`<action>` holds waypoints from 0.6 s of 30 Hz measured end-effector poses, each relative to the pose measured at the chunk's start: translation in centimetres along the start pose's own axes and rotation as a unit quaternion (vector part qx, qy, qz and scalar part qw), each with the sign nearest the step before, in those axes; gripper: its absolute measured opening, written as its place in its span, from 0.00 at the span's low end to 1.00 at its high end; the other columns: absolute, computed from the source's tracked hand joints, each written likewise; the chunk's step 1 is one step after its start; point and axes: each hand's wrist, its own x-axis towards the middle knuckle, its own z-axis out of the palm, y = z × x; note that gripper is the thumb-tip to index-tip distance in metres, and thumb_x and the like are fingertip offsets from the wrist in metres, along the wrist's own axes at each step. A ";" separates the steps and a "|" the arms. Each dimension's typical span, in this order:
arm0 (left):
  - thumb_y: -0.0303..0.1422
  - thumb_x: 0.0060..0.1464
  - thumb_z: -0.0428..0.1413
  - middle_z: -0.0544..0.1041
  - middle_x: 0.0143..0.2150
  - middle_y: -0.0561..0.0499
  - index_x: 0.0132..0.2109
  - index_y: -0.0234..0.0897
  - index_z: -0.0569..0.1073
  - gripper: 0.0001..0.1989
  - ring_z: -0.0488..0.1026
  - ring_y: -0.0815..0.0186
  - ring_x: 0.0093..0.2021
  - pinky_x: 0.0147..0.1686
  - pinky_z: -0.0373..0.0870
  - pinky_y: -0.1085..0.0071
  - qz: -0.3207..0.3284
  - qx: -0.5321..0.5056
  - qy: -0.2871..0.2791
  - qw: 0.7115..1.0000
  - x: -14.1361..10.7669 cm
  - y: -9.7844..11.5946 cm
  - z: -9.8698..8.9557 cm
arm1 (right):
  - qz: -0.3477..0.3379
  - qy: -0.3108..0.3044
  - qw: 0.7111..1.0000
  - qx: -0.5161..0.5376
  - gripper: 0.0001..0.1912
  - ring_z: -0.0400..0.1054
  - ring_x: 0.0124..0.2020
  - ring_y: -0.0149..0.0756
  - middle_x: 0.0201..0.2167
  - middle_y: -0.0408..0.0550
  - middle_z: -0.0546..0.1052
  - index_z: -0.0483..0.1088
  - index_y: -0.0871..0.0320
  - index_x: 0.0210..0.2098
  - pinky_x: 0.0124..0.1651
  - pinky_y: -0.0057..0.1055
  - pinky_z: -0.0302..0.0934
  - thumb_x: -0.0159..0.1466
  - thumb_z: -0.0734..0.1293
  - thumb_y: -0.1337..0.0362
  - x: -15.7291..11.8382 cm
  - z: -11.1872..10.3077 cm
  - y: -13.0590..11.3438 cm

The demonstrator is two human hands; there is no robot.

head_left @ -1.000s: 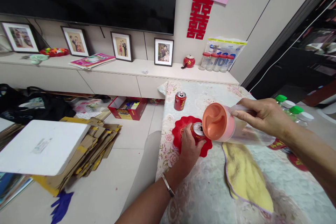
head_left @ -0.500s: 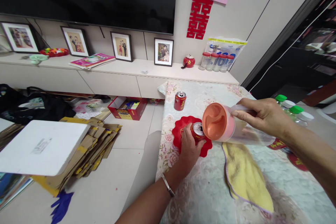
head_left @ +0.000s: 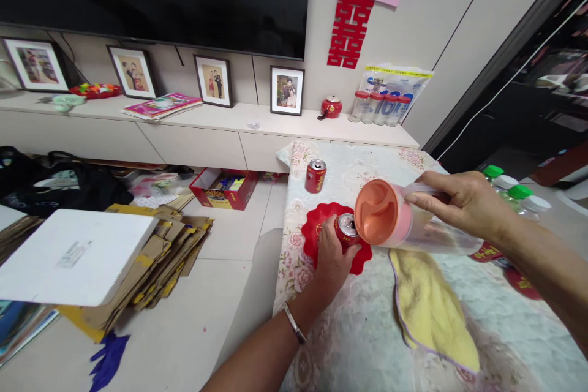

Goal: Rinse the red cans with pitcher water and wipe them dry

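Note:
My left hand [head_left: 334,257] is wrapped round a red drink can [head_left: 346,228], its opened top facing up. The can stands over a red scalloped plate [head_left: 312,231]. With my right hand [head_left: 459,201] I grip the handle of a clear plastic pitcher [head_left: 432,234], tipped onto its side. Its orange lid [head_left: 376,213] faces the can, and the spout edge is right at the can's rim. Whether liquid is flowing I cannot make out. Behind the plate a second opened red can [head_left: 316,176] stands upright on the tablecloth.
A yellow cloth [head_left: 434,309] lies on the flowered tablecloth [head_left: 349,343] below the pitcher. Bottles with green and white caps [head_left: 519,192] stand at the right, partly behind my right arm. Flattened cardboard [head_left: 160,263] and a white foam lid [head_left: 78,257] are on the floor to the left.

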 end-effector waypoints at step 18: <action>0.29 0.54 0.68 0.72 0.67 0.33 0.70 0.38 0.61 0.40 0.69 0.41 0.70 0.68 0.69 0.40 -0.005 0.002 -0.007 1.000 0.0 0.1 -0.1 | 0.013 -0.009 1.000 -0.004 0.32 0.55 0.17 0.29 0.15 0.37 0.63 0.74 0.55 0.32 0.25 0.33 0.51 0.73 0.61 0.34 0.1 -0.2 -0.3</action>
